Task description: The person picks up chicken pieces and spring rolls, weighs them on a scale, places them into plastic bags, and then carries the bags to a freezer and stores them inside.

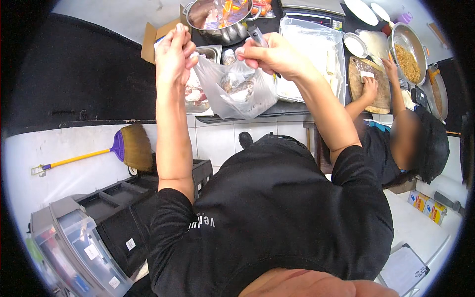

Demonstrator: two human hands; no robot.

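Note:
A clear plastic bag [264, 96] hangs at the near edge of the counter, with dark and pale contents showing dimly through it. My left hand [174, 54] is raised and closed, pinching one top corner of the bag. Across from it, my right hand [271, 55] is closed around a grey, rod-like tool [256, 35] that pokes up past the fingers; its exact kind is unclear. The right thumb and fingertips are close to the bag's other top edge, and whether they grip it I cannot tell. Behind the bag, a metal tray [197, 99] holds pieces of raw meat.
A steel pot [225, 33] stands beyond my hands. To the right lies a plastic-lined tray [309, 91] with pale rolls. A co-worker's hands [369, 88] work at a wooden board [378, 105], near a pan of shredded food [408, 62]. A broom [133, 148] leans at left.

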